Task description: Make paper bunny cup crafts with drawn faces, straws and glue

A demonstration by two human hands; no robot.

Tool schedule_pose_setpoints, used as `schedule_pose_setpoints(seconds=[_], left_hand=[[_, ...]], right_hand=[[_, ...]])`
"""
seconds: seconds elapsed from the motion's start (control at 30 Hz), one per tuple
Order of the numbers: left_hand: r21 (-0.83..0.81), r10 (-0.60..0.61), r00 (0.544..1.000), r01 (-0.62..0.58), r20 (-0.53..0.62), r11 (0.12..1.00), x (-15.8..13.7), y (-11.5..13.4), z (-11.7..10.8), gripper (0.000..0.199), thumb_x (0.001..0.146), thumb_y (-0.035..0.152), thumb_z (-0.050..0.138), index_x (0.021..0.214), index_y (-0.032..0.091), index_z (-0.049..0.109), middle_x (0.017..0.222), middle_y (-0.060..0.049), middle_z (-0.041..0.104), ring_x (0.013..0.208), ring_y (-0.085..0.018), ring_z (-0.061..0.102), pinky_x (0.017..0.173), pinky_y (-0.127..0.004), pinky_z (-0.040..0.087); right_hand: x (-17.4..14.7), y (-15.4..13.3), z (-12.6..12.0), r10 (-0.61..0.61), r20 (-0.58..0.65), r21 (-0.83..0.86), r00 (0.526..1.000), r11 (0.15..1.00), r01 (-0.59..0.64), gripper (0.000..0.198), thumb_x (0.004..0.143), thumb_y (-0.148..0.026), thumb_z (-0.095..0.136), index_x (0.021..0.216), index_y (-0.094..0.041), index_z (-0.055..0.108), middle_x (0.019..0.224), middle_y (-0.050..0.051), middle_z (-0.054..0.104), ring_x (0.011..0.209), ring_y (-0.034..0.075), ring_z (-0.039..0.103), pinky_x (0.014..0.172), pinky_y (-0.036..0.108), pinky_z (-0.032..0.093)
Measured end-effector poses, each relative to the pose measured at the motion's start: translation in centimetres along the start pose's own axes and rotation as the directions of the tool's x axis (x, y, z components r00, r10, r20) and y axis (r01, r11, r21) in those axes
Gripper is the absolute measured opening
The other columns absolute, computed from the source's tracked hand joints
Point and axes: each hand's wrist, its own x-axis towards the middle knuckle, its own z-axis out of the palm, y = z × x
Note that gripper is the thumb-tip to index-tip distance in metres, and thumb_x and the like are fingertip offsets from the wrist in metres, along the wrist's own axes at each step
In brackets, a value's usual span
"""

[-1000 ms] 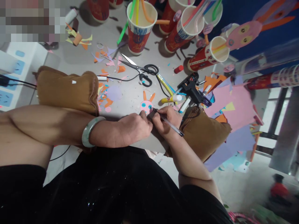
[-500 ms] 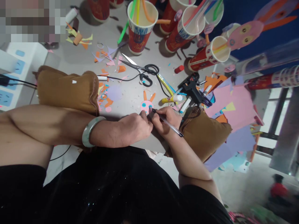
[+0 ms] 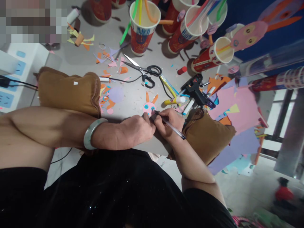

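A small pink paper rabbit face (image 3: 147, 107) with orange ears and blue eyes lies on the grey table. My left hand (image 3: 136, 131), fingers curled, holds its lower edge, and part of the face is hidden behind the fingertips. A clear pen with a black end (image 3: 173, 128) is gripped in my right hand (image 3: 169, 122), its tip close to the rabbit's right eye. Just beyond the rabbit lie black-handled scissors (image 3: 144, 71). Near my right hand are a yellow marker (image 3: 174, 100) and a black glue gun (image 3: 196, 91).
Several red paper cups (image 3: 142, 38) holding coloured straws stand at the back. Brown cushions (image 3: 68, 91) flank both arms. Paper scraps (image 3: 108, 98) are strewn at left, and pink and purple sheets (image 3: 237, 107) at right. A white power strip (image 3: 21, 72) sits far left.
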Motion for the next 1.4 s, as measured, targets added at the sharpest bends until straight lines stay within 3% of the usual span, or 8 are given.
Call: schedule_pose_setpoints(seconds=[0.2, 0.5, 0.8, 1.03, 1.4], left_hand=[[0.000, -0.013, 0.999, 0.013, -0.030, 1.000, -0.2, 0.0, 0.3, 0.049, 0.091, -0.001, 0.045, 0.132, 0.007, 0.070, 0.119, -0.030, 0.075, 0.058, -0.018, 0.070, 0.044, -0.023, 0.043], [-0.010, 0.007, 0.999, -0.007, 0.038, 1.000, 0.0, -0.1, -0.3, 0.052, 0.088, -0.002, 0.045, 0.133, 0.007, 0.070, 0.120, -0.030, 0.074, 0.056, -0.018, 0.070, 0.043, -0.024, 0.042], [-0.025, -0.008, 0.999, 0.007, -0.039, 1.000, -0.1, 0.1, 0.5, 0.048, 0.088, 0.000, 0.048, 0.129, 0.006, 0.072, 0.119, -0.030, 0.075, 0.056, -0.018, 0.069, 0.043, -0.023, 0.039], [-0.024, -0.007, 0.999, 0.006, -0.053, 1.000, -0.1, 0.1, 0.4, 0.045, 0.089, 0.000, 0.050, 0.127, 0.005, 0.072, 0.119, -0.031, 0.075, 0.056, -0.018, 0.069, 0.043, -0.023, 0.038], [0.010, 0.016, 1.000, -0.016, -0.008, 1.000, -0.1, 0.0, 0.1, 0.048, 0.090, 0.000, 0.043, 0.128, 0.007, 0.072, 0.118, -0.030, 0.075, 0.054, -0.018, 0.069, 0.043, -0.024, 0.038]], right_hand=[[-0.1, 0.1, 0.0, -0.001, 0.012, -0.006, 1.000, 1.000, 0.001, 0.007, 0.085, -0.027, 0.060, 0.082, -0.025, 0.054, 0.063, -0.005, 0.062, 0.051, 0.013, 0.056, 0.053, 0.027, 0.042], [-0.6, 1.1, 1.2, -0.020, -0.113, 0.048, 0.993, 0.999, 0.025, 0.008, 0.086, -0.027, 0.060, 0.084, -0.026, 0.053, 0.060, -0.007, 0.057, 0.047, 0.011, 0.049, 0.049, 0.027, 0.037], [-0.9, 1.3, 1.3, 0.032, -0.051, 0.085, 0.998, 0.996, -0.028, 0.008, 0.087, -0.030, 0.059, 0.085, -0.026, 0.052, 0.061, -0.006, 0.056, 0.049, 0.011, 0.050, 0.049, 0.027, 0.040], [-0.1, 0.5, 0.7, -0.061, -0.138, 0.021, 0.989, 0.998, 0.065, 0.008, 0.082, -0.024, 0.060, 0.080, -0.025, 0.053, 0.058, -0.007, 0.056, 0.046, 0.010, 0.050, 0.046, 0.025, 0.037], [-0.3, 0.5, 0.7, 0.011, -0.063, -0.006, 0.998, 1.000, -0.012, 0.008, 0.083, -0.028, 0.060, 0.080, -0.026, 0.053, 0.058, -0.006, 0.057, 0.047, 0.012, 0.050, 0.050, 0.028, 0.040]])
